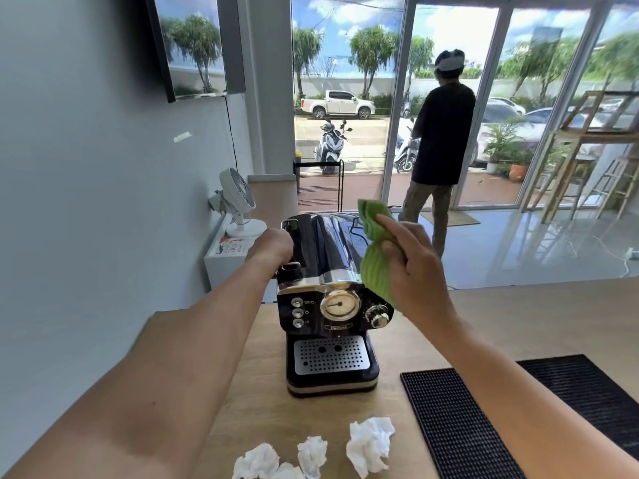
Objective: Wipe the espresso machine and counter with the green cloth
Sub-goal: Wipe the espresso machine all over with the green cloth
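Observation:
A black and chrome espresso machine (328, 305) stands on the light wooden counter (262, 409), its gauge and drip grate facing me. My right hand (411, 267) grips the bunched green cloth (375, 250) just above the machine's right top edge. My left hand (273, 248) reaches over the machine's left side and holds it near the top left; its fingers are hidden behind the wrist.
Several crumpled white tissues (370, 444) lie on the counter near me. A black rubber bar mat (484, 420) covers the right part. A small white fan (238, 205) sits behind the machine on the left. A person (442, 143) stands at the glass door.

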Motion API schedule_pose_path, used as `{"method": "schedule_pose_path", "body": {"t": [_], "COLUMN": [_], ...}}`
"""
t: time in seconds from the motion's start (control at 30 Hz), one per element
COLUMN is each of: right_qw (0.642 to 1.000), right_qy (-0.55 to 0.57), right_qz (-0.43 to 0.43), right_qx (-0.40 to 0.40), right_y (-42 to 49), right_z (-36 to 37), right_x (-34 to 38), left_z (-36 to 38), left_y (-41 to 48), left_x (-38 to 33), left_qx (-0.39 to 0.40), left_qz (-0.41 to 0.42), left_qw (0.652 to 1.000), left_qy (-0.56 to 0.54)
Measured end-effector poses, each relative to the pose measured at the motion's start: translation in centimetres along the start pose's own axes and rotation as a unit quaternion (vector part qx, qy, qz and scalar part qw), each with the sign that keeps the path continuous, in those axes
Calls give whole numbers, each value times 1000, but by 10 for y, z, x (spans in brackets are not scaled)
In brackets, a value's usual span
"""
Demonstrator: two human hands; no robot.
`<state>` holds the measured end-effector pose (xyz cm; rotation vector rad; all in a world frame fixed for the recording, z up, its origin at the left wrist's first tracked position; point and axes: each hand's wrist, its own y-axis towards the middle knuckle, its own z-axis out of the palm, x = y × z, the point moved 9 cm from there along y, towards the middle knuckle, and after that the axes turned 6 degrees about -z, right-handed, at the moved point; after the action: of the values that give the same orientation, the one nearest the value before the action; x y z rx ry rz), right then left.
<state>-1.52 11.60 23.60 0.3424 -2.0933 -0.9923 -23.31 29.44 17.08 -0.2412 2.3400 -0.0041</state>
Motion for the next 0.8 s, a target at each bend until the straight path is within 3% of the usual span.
{"method": "schedule_pose_path", "body": {"t": [0.07, 0.13, 0.17, 0.3, 0.47, 0.67, 0.8], "right_qw": [986, 922, 897, 879, 870, 858, 857], "right_qy": [-54, -194, -239, -244, -282, -293, -266], "right_qz": [24, 32, 22, 57, 111, 109, 48], "right_qx": [157, 334, 371, 407, 388, 408, 440], "right_y": [4, -12, -15, 22, 79, 82, 32], "right_z": [45, 92, 104, 136, 170, 186, 154], "right_x": [11, 7, 5, -15, -59, -57, -24], "left_z": [-3, -2, -1, -1, 1, -1, -1], "left_y": [-3, -5, -5, -2, 3, 0, 0], "left_x": [2, 1, 2, 4, 4, 4, 4], "left_qx": [-6, 0, 5, 9, 8, 11, 15], "left_qz": [-13, -21, -21, -15, 0, -3, 0], "left_qw": [999, 999, 999, 998, 1000, 1000, 1000], "left_qy": [-30, -42, -44, -56, -27, -29, -22]}}
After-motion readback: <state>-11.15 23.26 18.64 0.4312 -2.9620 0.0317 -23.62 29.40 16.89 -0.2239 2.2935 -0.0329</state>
